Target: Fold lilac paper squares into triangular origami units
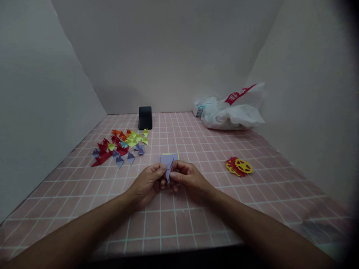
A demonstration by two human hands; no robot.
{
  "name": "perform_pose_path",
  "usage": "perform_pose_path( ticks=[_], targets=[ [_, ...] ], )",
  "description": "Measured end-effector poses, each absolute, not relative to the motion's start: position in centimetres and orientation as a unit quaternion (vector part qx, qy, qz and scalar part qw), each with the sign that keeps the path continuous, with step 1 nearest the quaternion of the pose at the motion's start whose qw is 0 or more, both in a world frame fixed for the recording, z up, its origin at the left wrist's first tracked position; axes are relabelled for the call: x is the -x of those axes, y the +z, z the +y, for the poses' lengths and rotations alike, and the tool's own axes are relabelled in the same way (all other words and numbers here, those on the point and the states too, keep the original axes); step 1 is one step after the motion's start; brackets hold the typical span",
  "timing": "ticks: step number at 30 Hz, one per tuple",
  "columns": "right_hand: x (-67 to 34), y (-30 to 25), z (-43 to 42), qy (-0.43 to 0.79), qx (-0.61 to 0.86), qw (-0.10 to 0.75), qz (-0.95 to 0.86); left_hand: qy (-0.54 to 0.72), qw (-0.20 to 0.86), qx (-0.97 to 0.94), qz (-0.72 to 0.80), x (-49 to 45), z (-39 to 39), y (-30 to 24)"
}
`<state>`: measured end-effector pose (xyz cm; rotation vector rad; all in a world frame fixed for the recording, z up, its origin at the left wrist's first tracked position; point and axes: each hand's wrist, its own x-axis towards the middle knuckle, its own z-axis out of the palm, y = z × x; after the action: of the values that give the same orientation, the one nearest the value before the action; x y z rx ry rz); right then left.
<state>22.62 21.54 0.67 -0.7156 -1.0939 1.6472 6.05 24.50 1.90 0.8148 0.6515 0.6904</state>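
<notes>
Near the middle of the table, a small purple piece of folded paper (168,173) is pinched between both hands, its narrow tip pointing down toward me. My left hand (151,178) grips its left side with thumb and fingers. On the right side, my right hand (187,175) holds the paper's edge between thumb and fingertips. Just behind it lies a stack of square paper (166,158), purple on top with a yellow edge showing. The fingers hide part of the folded piece and the stack's near side.
Several folded paper pieces (131,157) in red, orange, yellow and purple lie left. A black phone (145,118) leans upright behind them. Red and yellow cut-out discs (243,166) lie right. A white plastic bag (232,116) and a small box (197,109) stand at the back right.
</notes>
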Motion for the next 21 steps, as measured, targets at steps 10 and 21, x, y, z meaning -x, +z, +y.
perform_pose_path(
  ticks=[10, 21],
  targets=[
    [-22.49, 0.76, 21.53, 0.682, 0.296, 0.499, -0.446, 0.312, 0.822, -0.378, 0.29, -5.91, 24.72, 1.51],
    [-22.58, 0.45, 21.71, 0.686, 0.307, 0.491, -0.441, 0.312, 0.828, -0.368, 0.286, -6.06, 24.61, 1.79]
  ],
)
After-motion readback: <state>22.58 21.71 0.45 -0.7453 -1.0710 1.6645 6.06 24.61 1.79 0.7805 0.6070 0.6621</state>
